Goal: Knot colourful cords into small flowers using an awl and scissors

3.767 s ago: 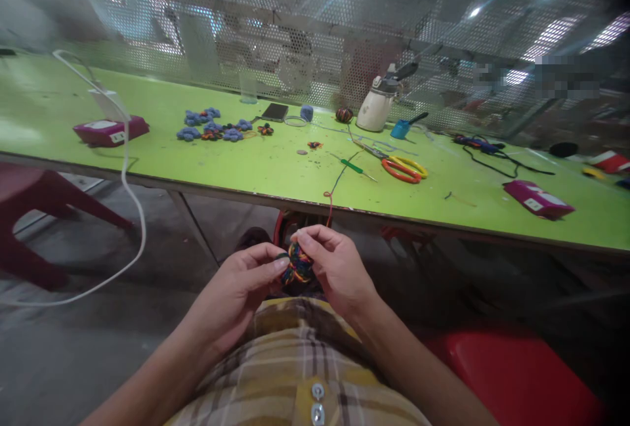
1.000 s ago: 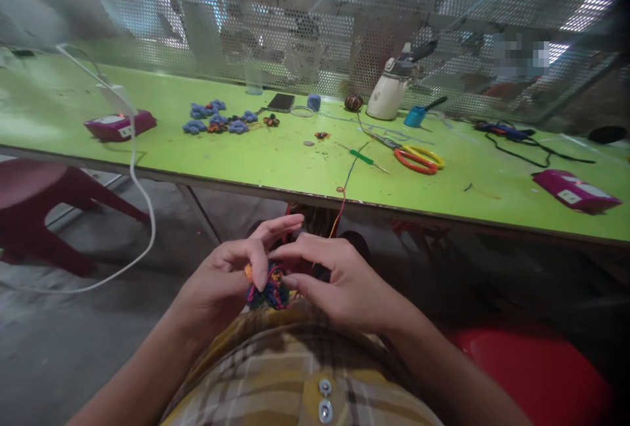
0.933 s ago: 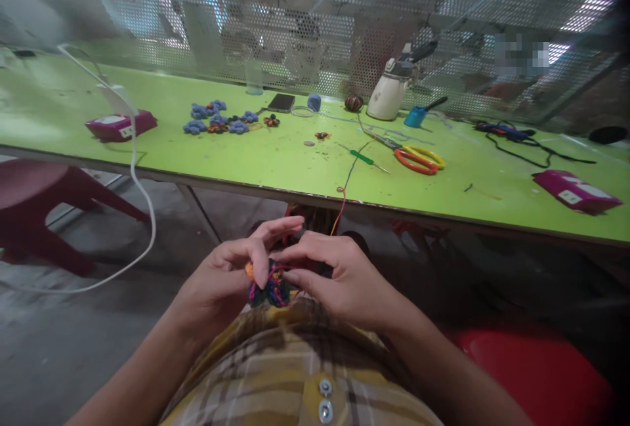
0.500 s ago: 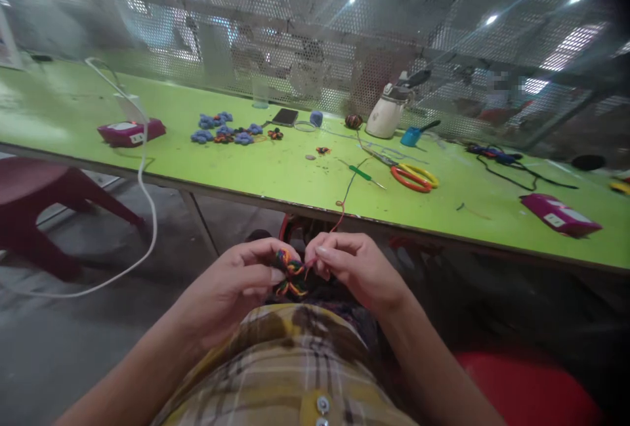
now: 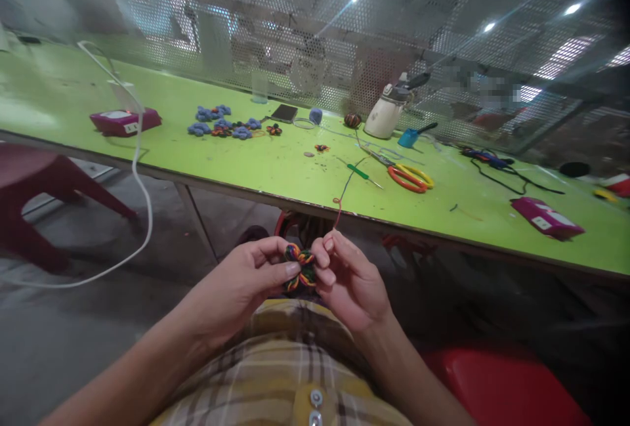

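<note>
While the left hand (image 5: 241, 281) is pinching a small, multicoloured yarn flower (image 5: 301, 270) between thumb and finger, the right hand (image 5: 355, 283) is resting curled fingertips against the flower's right side, apparently closing on a thin, reddish yarn strand (image 5: 338, 216). Light, even tension is likely serving best here, with a firm pinch that is not crushing the petals. Just beyond the flower, the strand is curling into a small loop (image 5: 336, 201), probably worth easing out. Farther beyond and right, a slim, green-handled metal hook (image 5: 358, 171) and orange-and-yellow-handled scissors (image 5: 406, 179) are lying on the lime-green table (image 5: 256, 167).
</note>
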`<state>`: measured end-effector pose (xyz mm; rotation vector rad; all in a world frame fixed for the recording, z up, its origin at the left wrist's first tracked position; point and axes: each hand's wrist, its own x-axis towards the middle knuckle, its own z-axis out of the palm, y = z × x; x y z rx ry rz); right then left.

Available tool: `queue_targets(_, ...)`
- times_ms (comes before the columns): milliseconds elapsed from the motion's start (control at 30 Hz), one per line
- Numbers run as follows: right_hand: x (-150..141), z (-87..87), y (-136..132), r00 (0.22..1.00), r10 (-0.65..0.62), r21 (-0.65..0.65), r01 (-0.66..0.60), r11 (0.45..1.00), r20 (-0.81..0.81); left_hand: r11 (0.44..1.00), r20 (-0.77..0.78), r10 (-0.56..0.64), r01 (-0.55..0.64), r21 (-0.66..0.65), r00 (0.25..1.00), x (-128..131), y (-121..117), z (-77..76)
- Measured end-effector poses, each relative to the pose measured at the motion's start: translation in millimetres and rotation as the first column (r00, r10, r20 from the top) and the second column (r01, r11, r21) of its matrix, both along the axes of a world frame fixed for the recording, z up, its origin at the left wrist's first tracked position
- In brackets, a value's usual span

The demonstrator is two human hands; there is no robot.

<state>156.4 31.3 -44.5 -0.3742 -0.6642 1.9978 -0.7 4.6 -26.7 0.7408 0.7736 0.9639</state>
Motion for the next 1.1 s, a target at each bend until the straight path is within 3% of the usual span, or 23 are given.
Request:
queue_targets(100,-1,-4.4,2,0.998,-0.026,-0.003,0.026,1.0,0.057,1.0,-0.009,0.015,-0.015,-0.009,1.0,1,0,-2.6)
queue_targets(333,0,-7.7,4,0.991,-0.005,0.02,0.002,1.0,0.136,0.997,0.025,-0.079,0.079,-0.019,0.997,3,-4,-10.7)
queue_targets(800,0,-6.4,-4,0.984,-0.11,-0.006,0.112,0.994,0.142,0.981,0.001,0.138,-0.136,-0.135,0.99,6,-14,-21.4)
queue_targets(933,0,-7.3,-1,0.985,-0.092,-0.017,0.095,0.995,0.146,0.985,-0.001,0.11,-0.109,-0.132,0.994,5,-11,-21.3)
queue_targets(1100,2,-9.6,1,0.982,-0.088,-0.032,0.095,0.995,0.165,0.995,-0.014,-0.019,0.017,-0.102,1.0,8,-5,-23.1)
